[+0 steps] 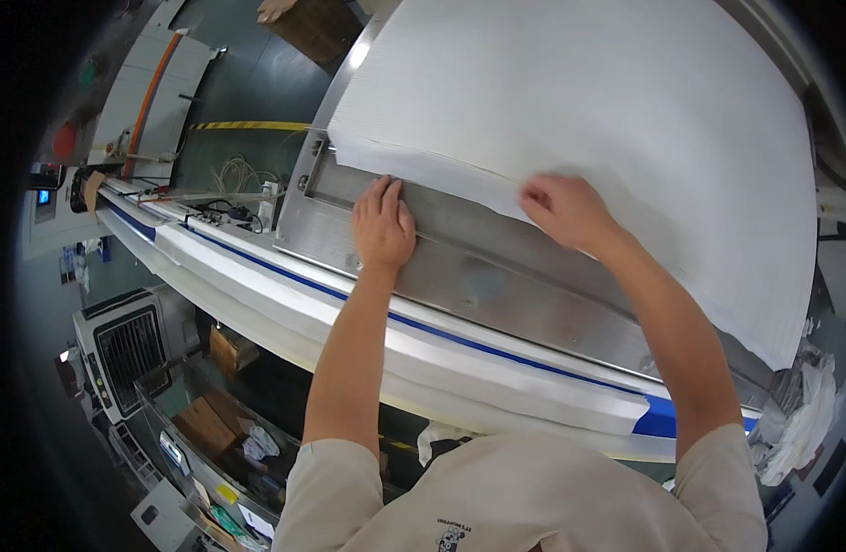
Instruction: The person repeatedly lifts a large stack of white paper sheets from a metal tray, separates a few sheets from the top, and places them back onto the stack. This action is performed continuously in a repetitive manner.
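A large stack of white sheet material (570,101) covers most of the metal table (506,299); its near edge hangs slightly wavy over the steel. My left hand (383,224) lies flat on the steel surface below that edge, fingers stretched forward and close together, the tips near the sheet. Above the sheet's near edge, my right hand (563,210) is closed with the fingers curled in. A thin pale line (469,166) along the sheet runs toward its fingertips. Whether it is a loose thread or a fold, and what the fingers pinch, I cannot tell.
A long white padded rail (285,290) with blue tape (657,416) runs between me and the table. Cables (234,175) lie beyond its left part. Crumpled clear plastic (800,414) hangs at the right. A cart holding cardboard (207,428) and an air cooler (128,345) stand lower left.
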`<action>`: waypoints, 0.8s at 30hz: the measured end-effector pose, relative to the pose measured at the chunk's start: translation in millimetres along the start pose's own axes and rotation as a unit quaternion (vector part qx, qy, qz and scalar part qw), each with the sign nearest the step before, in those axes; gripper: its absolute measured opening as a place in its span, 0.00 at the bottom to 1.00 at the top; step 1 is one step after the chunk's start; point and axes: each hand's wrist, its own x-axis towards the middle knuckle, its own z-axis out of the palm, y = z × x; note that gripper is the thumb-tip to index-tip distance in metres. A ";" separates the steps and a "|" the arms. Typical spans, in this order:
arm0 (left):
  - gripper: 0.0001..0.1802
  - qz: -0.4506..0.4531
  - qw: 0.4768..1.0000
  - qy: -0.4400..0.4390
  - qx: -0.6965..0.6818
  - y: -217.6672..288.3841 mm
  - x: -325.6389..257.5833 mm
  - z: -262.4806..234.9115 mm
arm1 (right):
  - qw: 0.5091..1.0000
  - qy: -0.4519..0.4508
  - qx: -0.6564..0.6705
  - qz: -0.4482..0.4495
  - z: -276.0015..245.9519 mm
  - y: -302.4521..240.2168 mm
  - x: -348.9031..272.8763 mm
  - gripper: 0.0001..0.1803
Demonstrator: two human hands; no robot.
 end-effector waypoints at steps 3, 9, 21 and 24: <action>0.17 -0.007 1.000 0.003 -0.007 4.1 3.4 3.1 | 0.999 0.018 0.030 -0.041 24.5 -47.3 91.8 0.10; 0.18 -0.033 0.999 -0.018 -0.015 4.9 7.6 -0.2 | 0.995 0.062 0.001 -0.083 57.4 -83.6 186.2 0.10; 0.23 -0.068 0.995 0.069 0.000 -24.3 45.4 -8.9 | 0.981 0.160 -0.055 -0.093 70.0 -74.7 197.4 0.07; 0.24 -0.008 0.992 0.117 0.050 -44.7 75.7 -11.0 | 0.979 0.165 -0.069 -0.101 69.1 -75.5 198.6 0.08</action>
